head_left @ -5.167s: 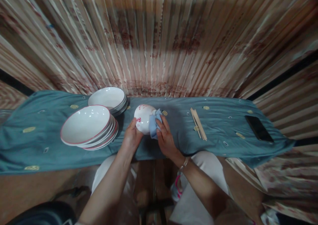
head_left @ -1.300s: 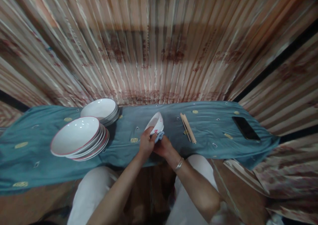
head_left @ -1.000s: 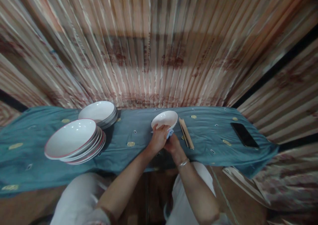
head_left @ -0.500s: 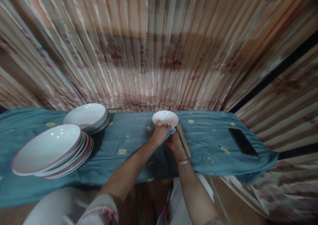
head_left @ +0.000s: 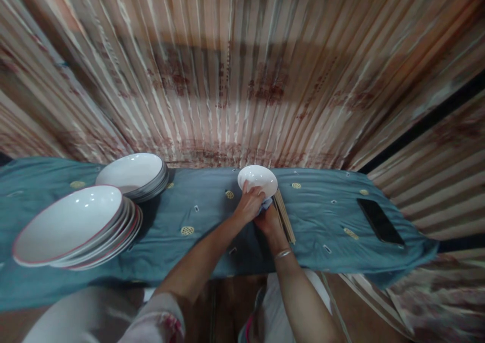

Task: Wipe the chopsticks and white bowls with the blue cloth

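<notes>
A small white bowl (head_left: pixel 261 175) is held tilted over the cloth-covered table, its inside facing up. My left hand (head_left: pixel 250 203) grips its near left rim, with fingers reaching over the inner wall. Just below and to the right, my right hand (head_left: pixel 268 221) is closed on a bunched blue cloth (head_left: pixel 265 205) pressed against the bowl's near side. The right fingertips are mostly hidden behind the cloth and the other hand. Thin wooden chopsticks (head_left: pixel 285 216) lie in a bundle right beside my right hand.
Large white plates with red rims (head_left: pixel 71 227) are stacked at the left front, and white dishes (head_left: pixel 132 174) in another stack stand behind them. A black phone (head_left: pixel 380 222) lies at the right end of the teal tablecloth (head_left: pixel 204 201). A pleated curtain (head_left: pixel 235 80) hangs behind the table.
The bowl has tipped slightly, its right side lower, and my left fingers have shifted on its rim. Both hands stay at the bowl. The whole view has moved a little.
</notes>
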Available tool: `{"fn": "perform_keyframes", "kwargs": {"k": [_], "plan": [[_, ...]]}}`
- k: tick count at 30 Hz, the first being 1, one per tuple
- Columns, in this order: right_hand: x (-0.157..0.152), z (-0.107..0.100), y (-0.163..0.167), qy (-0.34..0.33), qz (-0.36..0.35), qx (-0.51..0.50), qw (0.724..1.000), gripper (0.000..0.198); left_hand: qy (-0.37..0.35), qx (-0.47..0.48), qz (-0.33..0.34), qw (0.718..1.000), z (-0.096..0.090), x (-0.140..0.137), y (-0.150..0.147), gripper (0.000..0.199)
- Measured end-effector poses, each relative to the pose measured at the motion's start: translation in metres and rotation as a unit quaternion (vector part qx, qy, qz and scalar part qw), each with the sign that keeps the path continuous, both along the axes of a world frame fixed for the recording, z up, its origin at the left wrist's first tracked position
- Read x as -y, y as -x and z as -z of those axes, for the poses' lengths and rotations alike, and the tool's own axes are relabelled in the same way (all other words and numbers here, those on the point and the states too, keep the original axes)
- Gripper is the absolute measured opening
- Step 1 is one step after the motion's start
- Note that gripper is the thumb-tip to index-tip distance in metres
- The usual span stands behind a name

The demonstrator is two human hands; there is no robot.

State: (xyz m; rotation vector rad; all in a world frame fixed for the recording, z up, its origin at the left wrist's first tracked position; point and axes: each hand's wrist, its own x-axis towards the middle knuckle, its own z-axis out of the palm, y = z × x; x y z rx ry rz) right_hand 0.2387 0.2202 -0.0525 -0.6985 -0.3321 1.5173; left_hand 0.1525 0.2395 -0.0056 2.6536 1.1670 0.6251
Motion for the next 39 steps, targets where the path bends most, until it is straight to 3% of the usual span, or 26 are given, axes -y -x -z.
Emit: {"fn": "perform_keyframes", "kwargs": {"k": [4, 8, 15, 18, 21, 25, 27, 29, 32, 36, 39], "plan": [[0.014, -0.009, 0.008, 0.028, 0.028, -0.009, 0.999, 0.018, 0.003, 0.031, -0.016, 0.999, 0.000, 0.013, 0.005, 0.048], [0.037, -0.014, 0.021, 0.061, -0.023, 0.010, 0.998, 0.018, 0.043, 0.087, -0.091, 0.991, 0.005, 0.053, 0.025, 0.058], [0.073, -0.019, 0.052, 0.115, -0.127, 0.046, 0.984, 0.023, 0.064, 0.246, -0.216, 0.943, 0.017, 0.153, 0.118, 0.067], [0.085, -0.029, 0.069, 0.123, -0.144, 0.060, 0.980, 0.025, 0.025, 0.297, -0.287, 0.911, 0.002, 0.185, 0.164, 0.071], [0.095, -0.039, 0.096, 0.085, -0.167, 0.078, 0.979, 0.028, -0.014, 0.318, -0.347, 0.882, -0.026, 0.203, 0.207, 0.077], [0.097, -0.056, 0.147, 0.034, -0.197, 0.106, 0.974, 0.033, -0.090, 0.344, -0.416, 0.837, -0.058, 0.206, 0.264, 0.087], [0.089, -0.069, 0.176, -0.007, -0.183, 0.180, 0.966, 0.032, -0.098, 0.368, -0.461, 0.802, -0.065, 0.199, 0.292, 0.092], [0.075, -0.087, 0.204, -0.062, -0.156, 0.271, 0.948, 0.029, -0.074, 0.411, -0.503, 0.757, -0.064, 0.187, 0.317, 0.096], [0.051, -0.113, 0.239, -0.169, -0.106, 0.436, 0.878, 0.024, 0.019, 0.474, -0.518, 0.712, -0.054, 0.166, 0.341, 0.096], [0.031, -0.130, 0.270, -0.221, -0.113, 0.573, 0.781, 0.012, 0.052, 0.481, -0.496, 0.721, -0.040, 0.148, 0.348, 0.089], [0.030, -0.130, 0.282, -0.219, -0.118, 0.625, 0.740, 0.012, 0.046, 0.495, -0.474, 0.727, -0.033, 0.145, 0.345, 0.087]]}}
